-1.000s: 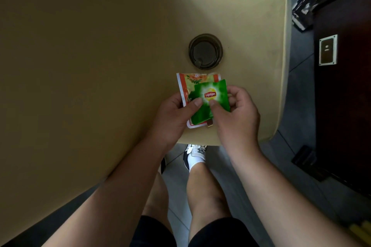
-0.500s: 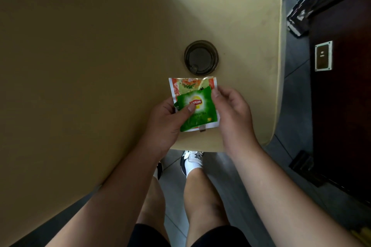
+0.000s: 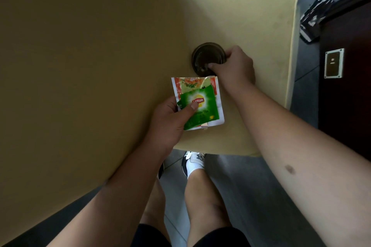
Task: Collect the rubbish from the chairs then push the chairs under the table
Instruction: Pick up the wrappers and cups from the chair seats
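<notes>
I see left hand [image 3: 168, 124] pinching green tea wrapper [image 3: 198, 109] over orange sachet [image 3: 192, 86]; right hand [image 3: 233, 66] just beyond, gripping dark lid [image 3: 206, 57] on chair seat [image 3: 251, 16].

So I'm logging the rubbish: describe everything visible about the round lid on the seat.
The round lid is dark, translucent brown, plastic-looking, with a raised rim. It lies flat on the pale yellow chair seat, just beyond the wrappers. The right hand grips its near right edge, thumb on top.
</notes>
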